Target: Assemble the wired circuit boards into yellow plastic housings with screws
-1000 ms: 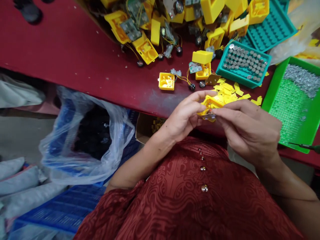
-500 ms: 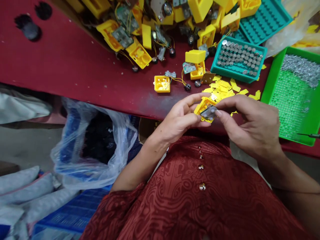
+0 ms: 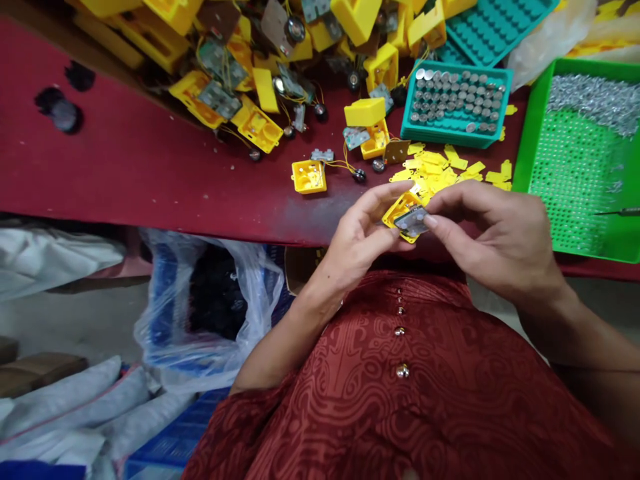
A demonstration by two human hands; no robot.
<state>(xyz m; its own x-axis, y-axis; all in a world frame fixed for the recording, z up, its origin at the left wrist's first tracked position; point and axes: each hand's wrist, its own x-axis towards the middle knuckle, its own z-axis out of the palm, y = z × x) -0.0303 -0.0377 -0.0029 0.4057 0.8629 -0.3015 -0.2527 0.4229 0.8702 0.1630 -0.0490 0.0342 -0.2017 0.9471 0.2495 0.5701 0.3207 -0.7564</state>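
Observation:
My left hand (image 3: 363, 233) is closed around a small yellow plastic case (image 3: 391, 215), held open side up over the table's front edge. A grey part, seemingly a battery holder (image 3: 412, 221), lies tilted in the case's mouth. Thumb and forefinger of my right hand (image 3: 493, 237) pinch this grey part at its right end. Just beyond my hands is a heap of flat yellow covers (image 3: 435, 170). Another open yellow case (image 3: 309, 177) sits to the left, wired to a small round black-and-silver part (image 3: 359, 175).
A teal tray (image 3: 407, 127) holds rows of button cells. At right, a green basket (image 3: 523, 160) contains screws and a thin dark tool (image 3: 623, 212). Yellow cases with wired parts (image 3: 260, 127) pile up at the back. Below left stands a plastic-lined blue crate (image 3: 163, 280) with black pieces.
The camera view has turned slightly, shifting the table's things in the picture. The grey part appears a little lower and flatter in the yellow case. Both hands keep their hold.

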